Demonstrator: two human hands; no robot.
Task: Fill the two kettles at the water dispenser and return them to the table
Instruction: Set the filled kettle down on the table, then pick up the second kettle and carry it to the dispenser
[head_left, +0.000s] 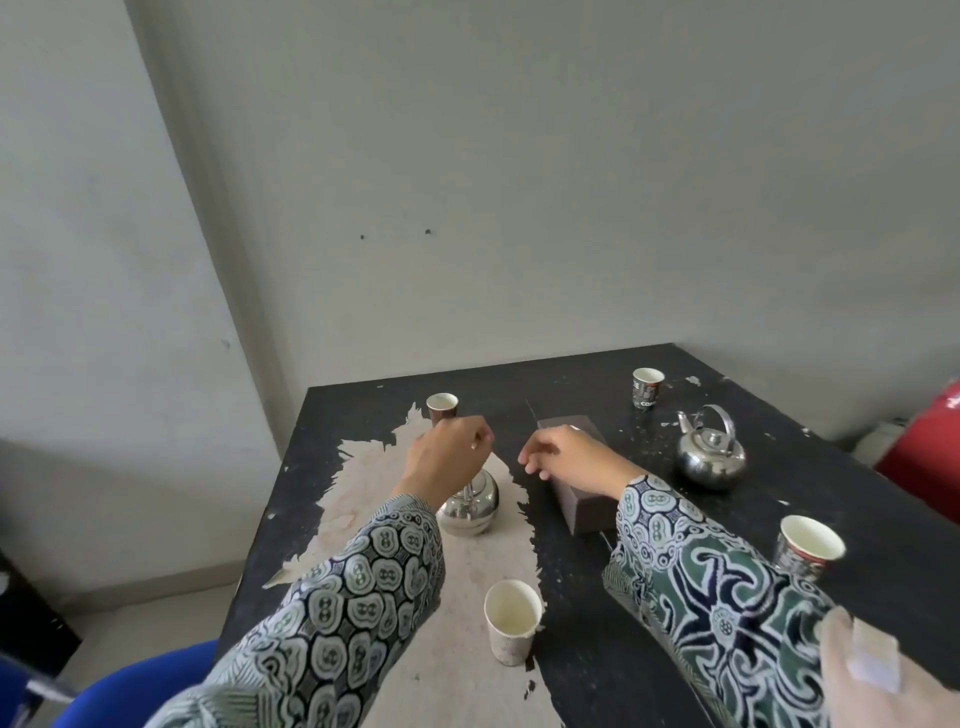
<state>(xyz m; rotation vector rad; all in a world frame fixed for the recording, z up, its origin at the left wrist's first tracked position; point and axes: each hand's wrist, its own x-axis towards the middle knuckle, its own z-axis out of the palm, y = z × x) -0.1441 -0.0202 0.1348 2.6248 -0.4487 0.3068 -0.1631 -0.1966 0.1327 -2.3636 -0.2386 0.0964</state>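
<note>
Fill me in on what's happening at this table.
A person stands over a worn black table. Their left hand hovers over the near kettle, apparently at its handle; the grip is hidden. The right hand hangs loosely above a brown box. The second kettle sits untouched among paper cups.

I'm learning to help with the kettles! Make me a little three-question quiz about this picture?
1. True or false: both kettles stand on the table.
2. How many paper cups are on the table?
3. Which hand is over the near kettle? A) left hand B) right hand

Key:
1. True. The far kettle stands to the right, untouched.
2. Four: the white cup, the right cup, the brown cup and the far cup.
3. A. The right hand hovers over the dark box.
</note>
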